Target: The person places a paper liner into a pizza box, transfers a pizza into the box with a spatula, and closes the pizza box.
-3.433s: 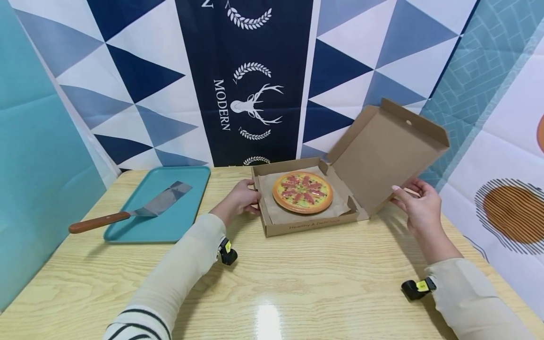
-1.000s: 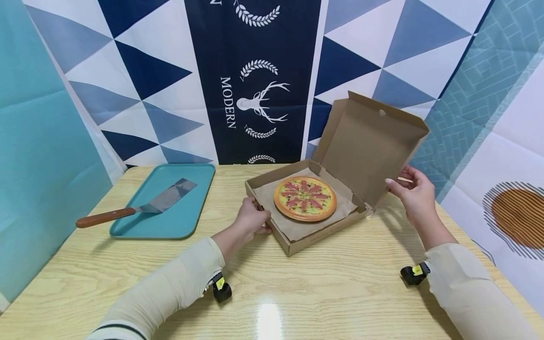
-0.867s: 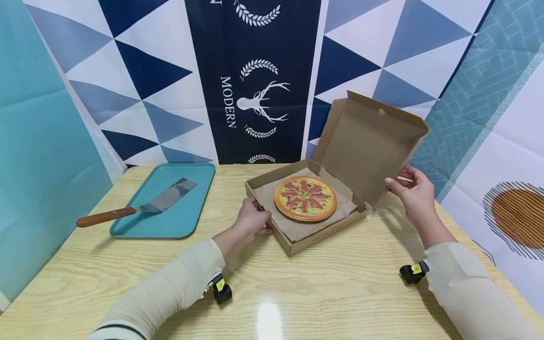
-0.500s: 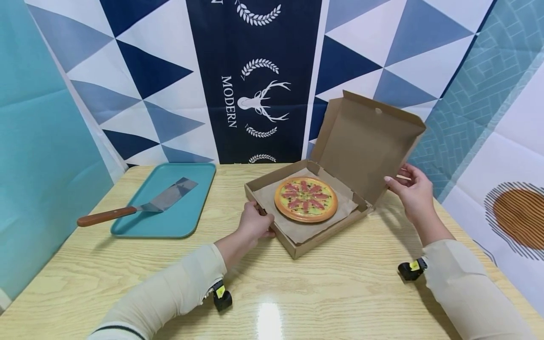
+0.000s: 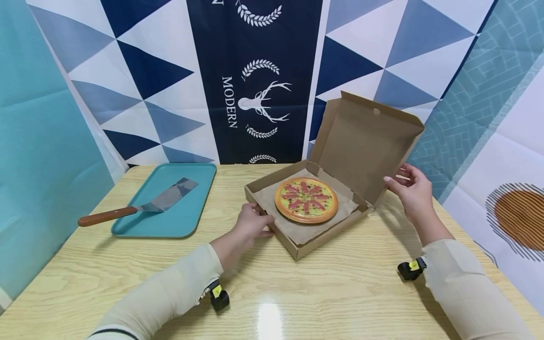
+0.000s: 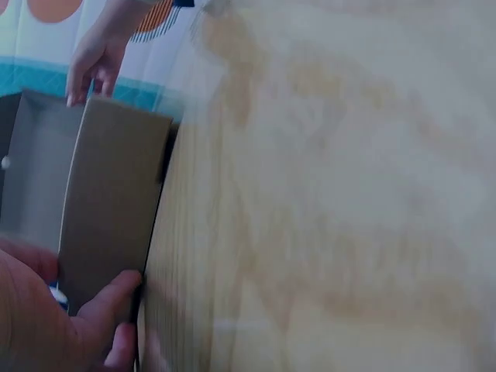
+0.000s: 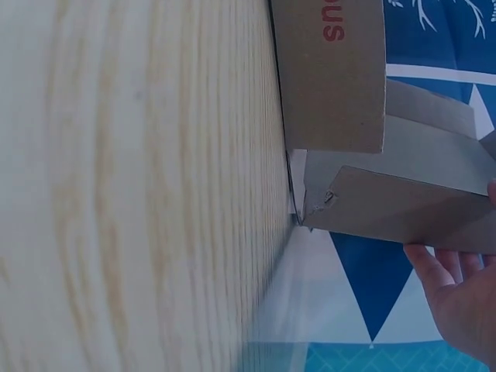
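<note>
An open cardboard pizza box (image 5: 327, 232) stands on the table, turned at an angle, with its lid (image 5: 365, 141) raised on the right. Inside, on brown paper, lies a round pizza (image 5: 306, 200) with red strips on top. My left hand (image 5: 248, 225) grips the box's left side wall; the left wrist view shows fingers on both sides of that wall (image 6: 112, 194). At the lid's front side edge, my right hand (image 5: 414, 191) pinches the cardboard between thumb and fingers. In the right wrist view, the fingertips (image 7: 418, 256) touch the lid's side flap (image 7: 403, 205).
To the left, a teal tray (image 5: 187, 226) lies on the wooden table (image 5: 331, 293). A turner (image 5: 170, 196) rests across it, its wooden handle (image 5: 106, 217) sticking out past the tray's left edge. Patterned cloth (image 5: 259, 56) hangs close behind the table.
Since the earliest frame the box has turned, its near left corner swinging toward me and the lid shifting left. Both hands moved along with it. Over the last half second it barely moved.
</note>
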Motion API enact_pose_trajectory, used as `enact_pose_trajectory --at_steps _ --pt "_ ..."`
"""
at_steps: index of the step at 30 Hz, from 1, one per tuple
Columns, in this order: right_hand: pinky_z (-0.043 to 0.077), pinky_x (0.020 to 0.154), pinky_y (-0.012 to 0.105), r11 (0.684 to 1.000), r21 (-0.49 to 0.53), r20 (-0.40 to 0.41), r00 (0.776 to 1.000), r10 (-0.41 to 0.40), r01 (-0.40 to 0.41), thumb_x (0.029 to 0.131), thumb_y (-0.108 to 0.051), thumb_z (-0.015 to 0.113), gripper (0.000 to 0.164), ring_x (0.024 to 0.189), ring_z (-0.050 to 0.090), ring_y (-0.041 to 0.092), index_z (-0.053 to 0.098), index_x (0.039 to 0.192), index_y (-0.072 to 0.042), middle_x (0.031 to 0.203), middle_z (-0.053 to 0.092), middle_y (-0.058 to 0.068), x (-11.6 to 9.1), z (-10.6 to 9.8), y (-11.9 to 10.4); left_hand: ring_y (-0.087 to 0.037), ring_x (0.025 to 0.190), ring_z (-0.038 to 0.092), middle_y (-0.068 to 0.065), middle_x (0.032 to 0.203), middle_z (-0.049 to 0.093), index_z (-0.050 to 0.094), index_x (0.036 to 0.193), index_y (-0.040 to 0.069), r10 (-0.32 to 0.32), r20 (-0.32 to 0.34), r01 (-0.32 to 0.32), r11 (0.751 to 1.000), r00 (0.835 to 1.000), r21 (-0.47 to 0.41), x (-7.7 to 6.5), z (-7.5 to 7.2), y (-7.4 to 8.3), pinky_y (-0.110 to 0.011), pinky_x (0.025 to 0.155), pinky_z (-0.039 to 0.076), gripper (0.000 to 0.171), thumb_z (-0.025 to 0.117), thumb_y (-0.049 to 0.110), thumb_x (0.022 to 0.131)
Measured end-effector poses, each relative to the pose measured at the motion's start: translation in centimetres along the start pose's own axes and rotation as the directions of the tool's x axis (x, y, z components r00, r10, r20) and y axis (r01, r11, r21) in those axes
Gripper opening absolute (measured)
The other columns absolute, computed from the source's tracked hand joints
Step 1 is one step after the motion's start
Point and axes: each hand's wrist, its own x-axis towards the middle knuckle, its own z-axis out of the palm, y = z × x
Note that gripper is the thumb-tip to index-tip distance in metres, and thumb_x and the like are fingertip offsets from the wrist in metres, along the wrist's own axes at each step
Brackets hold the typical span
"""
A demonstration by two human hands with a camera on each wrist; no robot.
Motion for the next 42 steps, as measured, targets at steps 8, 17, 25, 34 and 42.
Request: enact_pose_trajectory --at_steps 8,17,25,34,42 --pt "0.053 0.070 0.015 1.000 -0.001 -0.002 1.000 0.016 -0.016 0.085 -0.004 0.074 0.074 0.096 0.057 0.004 0.034 0.148 0.002 0.112 0.051 -0.002 -0.2 0.1 -0.1 -0.036 0.104 0.058 -0.023 0.128 0.043 0.019 0.148 0.004 0.030 -0.018 -0.026 0.981 0.999 0.193 1.7 -2.5 1.3 -0.037 0.071 0.058 0.078 0.069 0.006 0.088" --pt "0.052 0.071 0.014 0.999 -0.021 0.005 0.999 0.035 -0.035 0.085 -0.006 0.074 0.075 0.095 0.057 0.002 0.034 0.148 0.002 0.110 0.054 -0.003 -0.3 -0.2 -0.4 -0.024 0.095 0.063 -0.011 0.103 0.067 0.067 0.104 0.001 0.404 0.048 -0.317 0.634 0.914 0.705 4.3 -5.2 3.8 -0.035 0.081 0.051 0.020 0.069 0.011 0.086" --pt "0.053 0.071 0.015 0.998 -0.053 0.032 0.998 0.045 -0.043 0.086 -0.007 0.074 0.077 0.095 0.057 0.000 0.030 0.149 0.004 0.109 0.054 -0.006 -0.5 -0.5 -0.6 -0.031 0.113 0.059 -0.016 0.122 0.063 0.064 0.121 0.000 0.431 0.127 -0.379 0.571 0.893 0.728 8.0 -6.1 5.5 -0.040 0.095 0.047 0.033 0.065 0.013 0.091" --pt "0.054 0.071 0.017 0.998 -0.035 0.049 0.998 0.045 -0.043 0.087 -0.004 0.072 0.078 0.094 0.057 0.001 0.026 0.149 0.006 0.110 0.053 -0.005 -0.4 -0.2 -0.6 -0.028 0.112 0.059 -0.019 0.121 0.064 0.060 0.128 -0.004 0.322 0.273 -0.415 0.565 0.907 0.713 11.6 -5.0 5.8 -0.034 0.095 0.048 0.040 0.063 0.008 0.090" --pt "0.054 0.072 0.017 0.997 -0.052 0.053 0.997 0.057 -0.054 0.088 -0.004 0.071 0.078 0.094 0.057 0.000 0.025 0.150 0.007 0.111 0.052 -0.005 -0.1 -0.3 -0.5 -0.019 0.098 0.062 -0.010 0.109 0.071 0.071 0.117 0.004 0.320 0.279 -0.407 0.464 0.905 0.787 12.3 -4.3 5.6 -0.029 0.082 0.051 0.038 0.055 -0.005 0.084"
